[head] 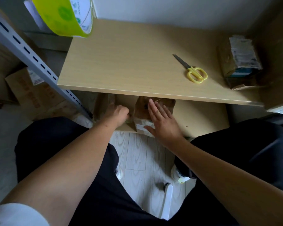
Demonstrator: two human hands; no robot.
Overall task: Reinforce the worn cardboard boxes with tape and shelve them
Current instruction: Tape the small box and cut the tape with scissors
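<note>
Top board (121, 62): mostly bare; used as the work surface, judged from the tools left on it.
Lower shelf (203, 118): one box is being set on it, below the top board; a second brown box is seen just to its left, partly hidden.
Box (153, 110): brown, with a pale label on its near end; its near end juts past the shelf's front edge, so shelving is judged nearly done for this one. Fresh tape on it cannot be made out.
Far box (238, 62): lies at the right end of the top board, labelled and worn-looking; judged not yet shelved, and whether it has been taped cannot be told.
Tape (64, 15): a yellow-green roll, seen at upper left, well apart from both hands.
Right hand (163, 121): laid flat and spread on the box's right side, pressing rather than gripping.
Left hand (116, 115): curled at the box's left side; what the fingers close on cannot be told.
Scissors (193, 70): closed, on the top board, untouched.
</note>
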